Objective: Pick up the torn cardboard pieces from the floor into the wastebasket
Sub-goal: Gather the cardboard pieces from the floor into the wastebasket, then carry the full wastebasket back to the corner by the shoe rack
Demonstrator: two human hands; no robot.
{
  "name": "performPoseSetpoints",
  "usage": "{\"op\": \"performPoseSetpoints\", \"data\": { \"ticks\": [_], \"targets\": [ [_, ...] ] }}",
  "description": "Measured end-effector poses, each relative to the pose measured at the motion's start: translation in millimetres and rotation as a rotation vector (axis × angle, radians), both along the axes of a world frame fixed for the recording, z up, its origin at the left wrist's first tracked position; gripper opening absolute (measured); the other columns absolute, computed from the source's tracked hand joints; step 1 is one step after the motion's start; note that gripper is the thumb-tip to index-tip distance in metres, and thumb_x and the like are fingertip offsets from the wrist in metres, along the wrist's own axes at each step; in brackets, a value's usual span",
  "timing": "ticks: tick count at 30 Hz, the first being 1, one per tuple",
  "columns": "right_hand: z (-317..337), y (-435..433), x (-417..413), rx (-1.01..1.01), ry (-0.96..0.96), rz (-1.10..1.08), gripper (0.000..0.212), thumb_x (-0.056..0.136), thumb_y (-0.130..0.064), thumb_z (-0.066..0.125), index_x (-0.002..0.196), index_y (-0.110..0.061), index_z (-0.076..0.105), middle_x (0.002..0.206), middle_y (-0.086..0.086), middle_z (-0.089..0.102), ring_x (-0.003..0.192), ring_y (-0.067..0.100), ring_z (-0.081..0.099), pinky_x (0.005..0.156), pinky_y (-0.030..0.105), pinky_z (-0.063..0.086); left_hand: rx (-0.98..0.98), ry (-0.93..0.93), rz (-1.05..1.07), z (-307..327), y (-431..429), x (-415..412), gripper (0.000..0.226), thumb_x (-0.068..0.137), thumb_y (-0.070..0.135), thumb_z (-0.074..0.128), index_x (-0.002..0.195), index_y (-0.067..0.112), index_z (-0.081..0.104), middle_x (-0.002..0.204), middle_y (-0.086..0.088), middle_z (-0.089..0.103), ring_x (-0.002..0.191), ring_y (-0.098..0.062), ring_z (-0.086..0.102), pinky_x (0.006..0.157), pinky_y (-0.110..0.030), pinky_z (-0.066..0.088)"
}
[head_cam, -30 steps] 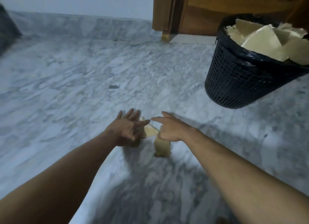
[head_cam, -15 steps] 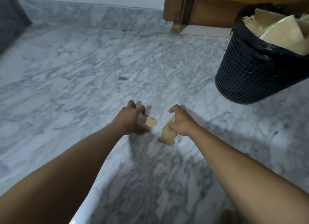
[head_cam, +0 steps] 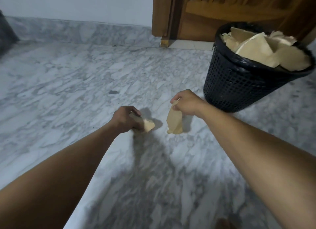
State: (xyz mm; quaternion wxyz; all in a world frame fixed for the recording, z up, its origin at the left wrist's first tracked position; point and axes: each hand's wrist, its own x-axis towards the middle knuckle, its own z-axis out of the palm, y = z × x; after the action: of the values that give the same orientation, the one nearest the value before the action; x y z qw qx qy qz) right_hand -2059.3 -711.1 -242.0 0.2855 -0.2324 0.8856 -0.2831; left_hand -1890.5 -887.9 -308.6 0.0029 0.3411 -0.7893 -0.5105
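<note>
Above the grey marble floor, each hand pinches shut on a torn tan cardboard scrap — left hand on the small scrap, right hand on the long scrap — which may slide off the heaped black mesh wastebasket.

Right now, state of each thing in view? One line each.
left hand: closed on small cardboard piece
right hand: pinching larger cardboard piece, which hangs down
wastebasket: upright, heaped to the rim with torn cardboard
wooden door: closed or ajar, cannot tell

Reaching forward with both bare forearms, well apart. Closing left hand in a fist around a cardboard scrap. Pinching a hanging cardboard piece with right hand, knuckles up.
</note>
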Motion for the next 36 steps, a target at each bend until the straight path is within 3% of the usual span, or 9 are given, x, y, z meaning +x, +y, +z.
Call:
{"op": "performPoseSetpoints", "data": {
  "ticks": [3,10,15,20,24,28,31,34,36],
  "targets": [
    [65.8,3.9,-28.6,0.034,0.078,0.067,0.012,0.093,-0.005,0.066,0.102,-0.012,0.071,0.101,0.001,0.063,0.087,0.013,0.061,0.062,0.024,0.053,0.112,0.176,0.002,50.4,1.1,-37.3,0.029,0.063,0.006,0.092,0.081,0.013,0.07,0.082,-0.009,0.068,0.077,-0.028,0.069,0.086,-0.049,0.06],
    [222.1,60.3,-106.3,0.008,0.304,-0.076,0.012,0.097,-0.006,0.061,0.1,-0.012,0.072,0.09,0.01,0.069,0.063,0.017,0.061,0.044,0.022,0.046,0.163,0.504,-0.074,193.9,36.8,-169.1,0.019,0.083,-0.008,0.075,0.083,0.008,0.066,0.082,-0.014,0.069,0.063,-0.011,0.07,0.058,-0.022,0.057],
    [232.7,118.9,-170.8,-0.228,0.313,-0.386,0.02,0.1,-0.011,0.055,0.115,-0.015,0.068,0.106,0.004,0.064,0.083,0.013,0.058,0.055,0.024,0.046,0.155,0.562,-0.18,254.3,94.8,-259.1,0.012,0.087,0.002,0.074,0.097,0.006,0.067,0.089,-0.009,0.07,0.069,-0.012,0.069,0.058,-0.023,0.056],
    [213.6,160.7,-202.1,-0.334,0.382,-0.541,0.029,0.099,-0.008,0.046,0.115,-0.01,0.071,0.113,0.007,0.068,0.073,0.011,0.052,0.071,0.027,0.046,0.014,0.476,-0.286,256.2,153.3,-317.4,0.003,0.097,0.003,0.061,0.097,0.002,0.064,0.085,-0.004,0.064,0.08,-0.014,0.062,0.073,-0.016,0.057],
    [188.6,197.1,-210.8,-0.275,0.468,-0.662,0.031,0.092,-0.005,0.055,0.12,-0.006,0.066,0.125,0.014,0.066,0.109,0.029,0.062,0.094,0.039,0.051,-0.375,0.346,-0.198,233.5,151.6,-336.4,0.014,0.092,0.025,0.068,0.105,0.019,0.064,0.106,0.0,0.069,0.095,-0.019,0.064,0.088,-0.036,0.056],
    [162.0,225.4,-226.9,0.0,0.428,-0.628,0.057,0.091,-0.025,0.06,0.145,-0.018,0.045,0.149,0.014,0.045,0.137,0.037,0.041,0.11,0.041,0.04,-0.584,0.22,-0.098,211.8,128.6,-329.3,0.053,0.092,0.035,0.063,0.141,0.027,0.043,0.134,-0.01,0.055,0.119,-0.034,0.055,0.097,-0.045,0.05],
    [145.7,242.1,-228.6,0.032,0.23,-0.578,0.068,0.097,-0.028,0.053,0.157,-0.018,0.023,0.161,0.015,0.03,0.142,0.038,0.035,0.109,0.044,0.04,-0.203,0.111,-0.106,191.0,120.3,-324.4,0.052,0.098,0.038,0.059,0.145,0.029,0.039,0.131,-0.004,0.057,0.114,-0.04,0.06,0.085,-0.052,0.057],
    [126.6,248.3,-228.7,-0.14,-0.064,-0.619,0.063,0.102,-0.031,0.045,0.158,-0.032,0.014,0.163,0.011,0.026,0.13,0.042,0.049,0.082,0.057,0.058,0.096,0.198,-0.13,179.1,125.3,-323.5,0.014,0.104,0.022,0.051,0.109,0.032,0.059,0.108,-0.017,0.068,0.084,-0.043,0.071,0.066,-0.06,0.06],
    [114.6,247.5,-232.1,-0.28,-0.136,-0.648,0.065,0.103,-0.031,0.049,0.156,-0.04,0.013,0.164,0.009,0.024,0.13,0.043,0.05,0.069,0.061,0.059,0.142,0.24,-0.158,176.5,121.6,-331.4,0.024,0.104,0.009,0.047,0.106,0.03,0.059,0.104,-0.02,0.068,0.079,-0.042,0.071,0.059,-0.054,0.06]
  ]
}}
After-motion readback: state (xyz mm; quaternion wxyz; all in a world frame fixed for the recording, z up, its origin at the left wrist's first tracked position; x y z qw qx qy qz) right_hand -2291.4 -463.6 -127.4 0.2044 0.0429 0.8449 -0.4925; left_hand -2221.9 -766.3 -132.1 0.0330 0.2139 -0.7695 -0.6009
